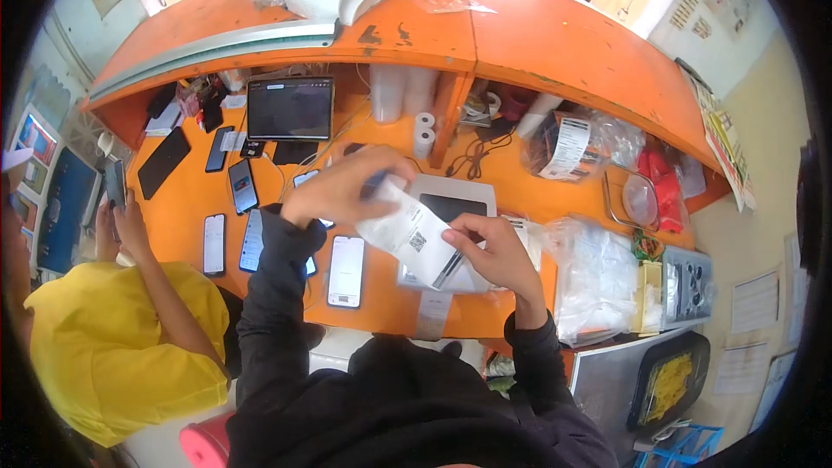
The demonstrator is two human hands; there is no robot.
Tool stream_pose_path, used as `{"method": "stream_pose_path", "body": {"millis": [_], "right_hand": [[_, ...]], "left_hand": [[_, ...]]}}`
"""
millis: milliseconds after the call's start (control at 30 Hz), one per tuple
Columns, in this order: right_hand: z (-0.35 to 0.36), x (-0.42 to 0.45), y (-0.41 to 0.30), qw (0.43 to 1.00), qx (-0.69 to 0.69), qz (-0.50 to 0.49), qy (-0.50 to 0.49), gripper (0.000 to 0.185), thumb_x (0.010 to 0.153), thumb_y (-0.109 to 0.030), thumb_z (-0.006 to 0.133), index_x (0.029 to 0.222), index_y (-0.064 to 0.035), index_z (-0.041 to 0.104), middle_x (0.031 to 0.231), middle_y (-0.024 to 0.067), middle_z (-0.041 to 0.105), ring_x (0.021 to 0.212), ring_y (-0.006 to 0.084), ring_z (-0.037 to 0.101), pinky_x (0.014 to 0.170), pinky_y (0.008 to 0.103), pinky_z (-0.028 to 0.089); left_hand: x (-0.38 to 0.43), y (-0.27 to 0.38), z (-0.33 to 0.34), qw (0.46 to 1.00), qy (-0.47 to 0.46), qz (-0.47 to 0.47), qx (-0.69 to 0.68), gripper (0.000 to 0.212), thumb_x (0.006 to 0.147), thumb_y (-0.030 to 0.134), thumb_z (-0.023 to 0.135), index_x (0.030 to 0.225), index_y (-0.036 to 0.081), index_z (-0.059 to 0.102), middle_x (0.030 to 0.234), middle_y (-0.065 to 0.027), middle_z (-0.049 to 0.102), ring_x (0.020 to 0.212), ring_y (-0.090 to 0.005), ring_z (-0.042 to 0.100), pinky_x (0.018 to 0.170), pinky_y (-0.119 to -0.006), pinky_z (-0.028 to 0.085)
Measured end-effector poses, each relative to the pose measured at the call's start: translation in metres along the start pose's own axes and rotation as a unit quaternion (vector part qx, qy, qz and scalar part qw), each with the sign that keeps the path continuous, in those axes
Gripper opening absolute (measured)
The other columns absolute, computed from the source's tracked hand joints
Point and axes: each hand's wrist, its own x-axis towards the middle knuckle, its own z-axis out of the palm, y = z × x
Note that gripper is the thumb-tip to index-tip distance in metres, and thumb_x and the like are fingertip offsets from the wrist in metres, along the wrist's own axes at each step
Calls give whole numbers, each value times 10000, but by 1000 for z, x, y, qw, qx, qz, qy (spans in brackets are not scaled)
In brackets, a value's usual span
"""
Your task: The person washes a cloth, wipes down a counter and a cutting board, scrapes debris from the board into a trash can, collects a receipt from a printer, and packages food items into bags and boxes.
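A white printed paper label point(416, 237) with a square code is tilted above a grey-white device point(481, 194) on the orange desk. My right hand point(491, 250) pinches the label's right edge between thumb and fingers. Over its upper left end is my left hand point(351, 188), blurred and bent at the fingers; whether it grips the paper cannot be told. Below the device, a paper strip point(434, 315) hangs over the desk's front edge. A lit smartphone point(346, 271) lies left of the device, with several more phones farther left.
A tablet point(290, 107) stands at the back beside paper rolls point(424, 136). Clear plastic bags point(595, 279) and a labelled wrapped parcel point(565, 146) lie to the right. At the left, a person in yellow point(123, 344) holds a phone. An orange shelf point(403, 45) overhangs the desk.
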Motion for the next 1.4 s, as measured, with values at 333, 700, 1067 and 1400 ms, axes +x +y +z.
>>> {"method": "stream_pose_path", "body": {"millis": [333,700,1067,1400], "right_hand": [[-4,-22,-14,986,-61,-140,64,177,907,-149,534,879,12,602,680,150,560,587,208,549,565,317,427],[-1,26,19,967,186,-27,-175,225,950,-203,540,900,2,619,776,-40,603,715,20,513,639,201,422],[57,179,-63,979,165,-107,-46,617,942,-547,349,1173,-14,559,1056,120,603,962,177,578,806,316,470],[98,183,15,813,346,33,-467,857,867,-733,245,1270,-21,500,1222,129,539,1155,219,469,977,409,361]], "left_hand": [[-1,45,54,984,4,86,157,124,817,258,690,833,135,687,750,7,601,773,-156,570,966,-467,150],[-50,24,24,966,205,22,158,70,794,179,692,820,114,683,830,-13,642,823,-173,559,937,-376,235],[-90,-20,-71,906,420,-45,8,183,876,151,608,830,-26,614,700,-37,592,651,-83,550,591,-237,416],[-83,-17,-48,972,216,-47,-79,130,837,112,656,855,-13,626,777,-45,603,696,-104,545,639,-253,431]]}}
